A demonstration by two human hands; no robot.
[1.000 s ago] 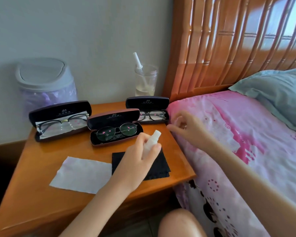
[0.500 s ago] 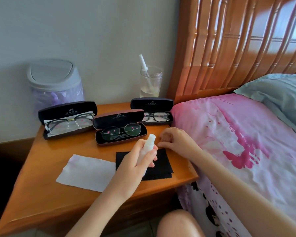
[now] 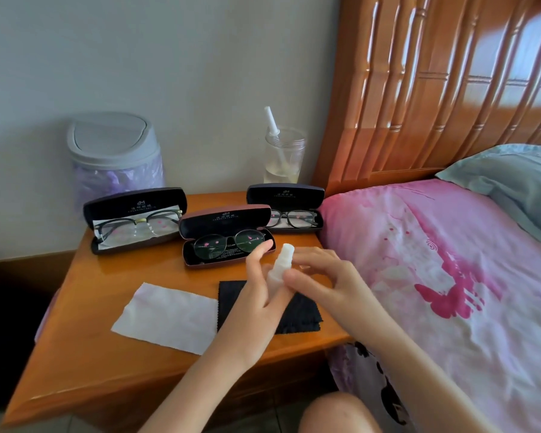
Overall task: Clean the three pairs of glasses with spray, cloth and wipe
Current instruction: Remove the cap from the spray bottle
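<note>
Three open cases stand on the wooden nightstand (image 3: pixel 85 345). The left glasses (image 3: pixel 135 228), the middle round glasses (image 3: pixel 228 242) and the right dark glasses (image 3: pixel 292 217) each lie in their own case. A small white spray bottle (image 3: pixel 280 265) is upright between my hands, over the black cloth (image 3: pixel 297 314). My left hand (image 3: pixel 260 295) holds the bottle's lower part, with its index finger raised. My right hand (image 3: pixel 319 276) pinches the bottle's body with thumb and fingers. A white wipe (image 3: pixel 166 317) lies flat left of the cloth.
A grey swing-lid bin (image 3: pixel 113 157) with a purple liner stands behind the nightstand on the left. A clear cup (image 3: pixel 283 159) with a straw sits at the back. The bed with a pink cover (image 3: pixel 450 276) and a wooden headboard (image 3: pixel 434 73) lies right.
My right hand came from near the right case to the spray bottle and took hold of it. The left hand kept the bottle and shifted slightly toward the middle case.
</note>
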